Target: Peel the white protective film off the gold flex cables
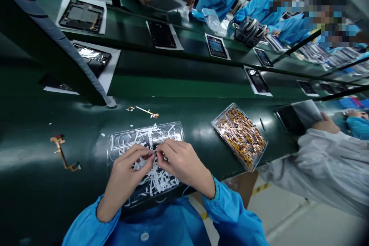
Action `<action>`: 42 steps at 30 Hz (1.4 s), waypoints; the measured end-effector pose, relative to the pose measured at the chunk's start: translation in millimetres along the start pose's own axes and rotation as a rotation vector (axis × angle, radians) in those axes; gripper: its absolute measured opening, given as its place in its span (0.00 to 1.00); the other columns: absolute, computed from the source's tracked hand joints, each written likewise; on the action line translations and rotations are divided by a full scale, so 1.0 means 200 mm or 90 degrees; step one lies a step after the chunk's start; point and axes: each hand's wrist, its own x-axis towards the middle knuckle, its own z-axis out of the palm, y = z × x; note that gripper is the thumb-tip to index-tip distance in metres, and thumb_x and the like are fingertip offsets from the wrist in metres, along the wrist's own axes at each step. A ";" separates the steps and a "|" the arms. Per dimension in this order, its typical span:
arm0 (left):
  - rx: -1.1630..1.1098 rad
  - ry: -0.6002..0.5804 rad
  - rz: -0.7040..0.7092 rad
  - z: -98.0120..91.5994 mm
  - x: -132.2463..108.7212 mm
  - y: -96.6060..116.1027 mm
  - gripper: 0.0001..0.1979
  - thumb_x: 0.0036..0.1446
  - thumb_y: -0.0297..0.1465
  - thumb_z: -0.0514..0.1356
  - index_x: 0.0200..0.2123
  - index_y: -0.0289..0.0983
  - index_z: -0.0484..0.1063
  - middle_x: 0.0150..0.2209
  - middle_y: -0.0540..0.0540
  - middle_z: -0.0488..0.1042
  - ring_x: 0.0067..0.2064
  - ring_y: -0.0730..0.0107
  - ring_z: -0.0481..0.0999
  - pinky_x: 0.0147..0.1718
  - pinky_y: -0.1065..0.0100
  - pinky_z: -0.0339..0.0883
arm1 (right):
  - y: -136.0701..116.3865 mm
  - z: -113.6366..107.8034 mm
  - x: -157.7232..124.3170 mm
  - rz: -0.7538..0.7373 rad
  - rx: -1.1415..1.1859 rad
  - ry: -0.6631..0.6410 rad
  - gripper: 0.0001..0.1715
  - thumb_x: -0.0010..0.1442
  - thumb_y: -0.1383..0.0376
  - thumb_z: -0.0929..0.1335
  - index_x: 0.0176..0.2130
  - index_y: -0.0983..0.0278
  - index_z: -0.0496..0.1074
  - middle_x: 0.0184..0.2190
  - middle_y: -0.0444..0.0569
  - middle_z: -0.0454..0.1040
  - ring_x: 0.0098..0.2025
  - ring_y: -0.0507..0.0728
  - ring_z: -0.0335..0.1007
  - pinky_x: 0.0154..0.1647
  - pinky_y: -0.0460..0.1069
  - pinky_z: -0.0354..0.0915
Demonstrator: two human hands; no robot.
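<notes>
My left hand [127,175] and my right hand [181,161] meet over a clear plastic tray [181,126] strewn with white paper-like strips [160,182]. Both hands are closed in a pinch, fingertips nearly touching. A tiny dark reddish piece shows at the left fingertips; the rest of what they hold is too small to make out. Behind the tray lies a thin flex cable [143,110] with a white middle. Another orange-brown flex cable [61,153] lies to the left. On the right, a second clear tray [263,147] holds many orange flex parts [240,134].
Tablet-like devices on white sheets line the green belt [178,80] beyond, among them one device [258,80] at the right. A slanted post [66,50] stands at the left. A co-worker's sleeve [325,165] reaches in from the right. Blue-clad people work opposite.
</notes>
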 end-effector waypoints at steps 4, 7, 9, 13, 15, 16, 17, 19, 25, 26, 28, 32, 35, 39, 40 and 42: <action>-0.081 0.010 -0.074 0.02 0.02 -0.02 0.05 0.60 0.31 0.64 0.32 0.37 0.78 0.32 0.48 0.77 0.31 0.70 0.74 0.33 0.69 0.72 | -0.02 0.06 0.00 0.009 -0.071 0.041 0.10 0.68 0.67 0.62 0.35 0.63 0.70 0.30 0.49 0.73 0.31 0.55 0.69 0.32 0.51 0.62; -0.195 -0.008 -0.170 0.04 0.03 -0.04 0.07 0.57 0.33 0.65 0.29 0.35 0.77 0.30 0.47 0.76 0.31 0.71 0.73 0.30 0.70 0.69 | -0.03 0.10 -0.01 0.023 -0.084 0.074 0.10 0.67 0.69 0.62 0.35 0.63 0.69 0.29 0.49 0.72 0.29 0.54 0.66 0.31 0.50 0.58; -0.282 -0.008 -0.229 0.06 0.03 -0.06 0.09 0.56 0.35 0.66 0.29 0.35 0.77 0.30 0.48 0.76 0.30 0.72 0.73 0.29 0.71 0.67 | -0.03 0.12 0.00 0.032 -0.077 0.090 0.08 0.67 0.69 0.62 0.35 0.62 0.68 0.28 0.48 0.72 0.28 0.54 0.65 0.30 0.50 0.57; -0.293 0.091 -0.232 0.10 0.01 -0.05 0.08 0.56 0.33 0.66 0.29 0.34 0.76 0.27 0.50 0.74 0.28 0.76 0.69 0.27 0.73 0.63 | -0.04 0.16 0.02 0.051 -0.027 0.105 0.06 0.66 0.69 0.63 0.35 0.62 0.66 0.29 0.47 0.70 0.26 0.53 0.63 0.26 0.50 0.54; -0.214 0.160 -0.174 0.10 0.00 -0.03 0.06 0.56 0.31 0.66 0.29 0.34 0.76 0.29 0.49 0.74 0.28 0.77 0.69 0.26 0.73 0.62 | -0.04 0.16 0.03 0.059 0.016 0.095 0.04 0.65 0.69 0.63 0.36 0.62 0.64 0.29 0.46 0.70 0.25 0.51 0.64 0.25 0.48 0.55; -0.183 0.184 -0.148 0.10 0.00 -0.03 0.05 0.57 0.30 0.66 0.30 0.34 0.77 0.31 0.48 0.75 0.29 0.77 0.70 0.27 0.73 0.62 | -0.04 0.15 0.03 0.061 0.040 0.084 0.04 0.65 0.69 0.63 0.36 0.61 0.63 0.29 0.44 0.69 0.25 0.50 0.64 0.25 0.48 0.57; -0.166 0.194 -0.132 0.10 0.00 -0.03 0.04 0.58 0.30 0.66 0.32 0.34 0.79 0.32 0.48 0.76 0.30 0.76 0.71 0.27 0.73 0.62 | -0.04 0.14 0.02 0.061 0.063 0.071 0.04 0.65 0.69 0.64 0.36 0.61 0.63 0.29 0.43 0.68 0.25 0.50 0.64 0.25 0.47 0.58; -0.179 0.177 -0.134 0.08 0.00 -0.04 0.05 0.61 0.31 0.65 0.37 0.35 0.81 0.36 0.46 0.78 0.32 0.74 0.73 0.28 0.72 0.64 | -0.02 0.11 0.01 0.052 0.104 0.043 0.04 0.65 0.69 0.64 0.37 0.61 0.63 0.29 0.42 0.68 0.26 0.49 0.66 0.27 0.46 0.61; -0.315 0.043 -0.238 0.03 0.02 -0.05 0.11 0.62 0.38 0.66 0.35 0.36 0.83 0.29 0.48 0.77 0.31 0.72 0.74 0.32 0.70 0.68 | 0.03 0.04 -0.02 -0.086 0.009 0.102 0.14 0.63 0.71 0.71 0.49 0.65 0.71 0.40 0.50 0.78 0.36 0.54 0.75 0.36 0.49 0.68; -0.333 0.034 -0.246 0.03 0.02 -0.05 0.11 0.61 0.39 0.67 0.34 0.36 0.83 0.28 0.48 0.77 0.30 0.73 0.74 0.32 0.69 0.68 | 0.04 0.04 -0.02 -0.105 -0.033 0.114 0.17 0.62 0.71 0.72 0.50 0.66 0.71 0.41 0.51 0.79 0.38 0.55 0.75 0.37 0.49 0.68; -0.348 0.029 -0.245 0.03 0.02 -0.04 0.12 0.60 0.40 0.68 0.33 0.37 0.83 0.29 0.48 0.78 0.31 0.72 0.74 0.33 0.69 0.68 | 0.03 0.04 -0.01 -0.135 -0.101 0.125 0.18 0.61 0.70 0.73 0.50 0.67 0.72 0.42 0.52 0.80 0.39 0.57 0.76 0.37 0.50 0.68; -0.332 0.055 -0.204 0.04 0.01 -0.04 0.13 0.61 0.42 0.67 0.33 0.38 0.83 0.33 0.46 0.78 0.36 0.69 0.75 0.37 0.67 0.68 | 0.01 0.05 0.01 -0.162 -0.171 0.136 0.18 0.60 0.68 0.74 0.49 0.69 0.73 0.41 0.53 0.80 0.38 0.58 0.76 0.36 0.52 0.67; -0.340 0.030 -0.210 0.03 0.00 -0.04 0.13 0.63 0.41 0.64 0.37 0.38 0.83 0.36 0.45 0.79 0.38 0.69 0.75 0.39 0.66 0.68 | 0.00 0.06 0.01 -0.166 -0.198 0.151 0.18 0.59 0.69 0.75 0.49 0.70 0.74 0.40 0.53 0.81 0.37 0.58 0.76 0.36 0.52 0.66; -0.353 0.005 -0.249 0.02 0.00 -0.04 0.12 0.65 0.38 0.63 0.39 0.38 0.83 0.39 0.45 0.80 0.36 0.70 0.74 0.36 0.67 0.67 | 0.01 0.07 0.02 -0.161 -0.207 0.144 0.18 0.60 0.69 0.74 0.50 0.70 0.74 0.40 0.52 0.81 0.37 0.57 0.75 0.37 0.51 0.66; -0.360 0.006 -0.257 0.02 0.00 -0.04 0.11 0.65 0.38 0.63 0.39 0.38 0.83 0.41 0.45 0.79 0.35 0.71 0.73 0.35 0.67 0.67 | 0.01 0.08 0.02 -0.159 -0.206 0.138 0.20 0.60 0.69 0.74 0.51 0.70 0.73 0.41 0.52 0.81 0.38 0.57 0.76 0.37 0.51 0.66; -0.372 0.011 -0.266 0.03 0.00 -0.05 0.11 0.65 0.38 0.63 0.40 0.39 0.83 0.44 0.44 0.78 0.32 0.74 0.70 0.31 0.68 0.65 | 0.01 0.08 0.03 -0.163 -0.207 0.131 0.22 0.61 0.69 0.74 0.53 0.71 0.73 0.42 0.53 0.81 0.39 0.57 0.76 0.38 0.51 0.67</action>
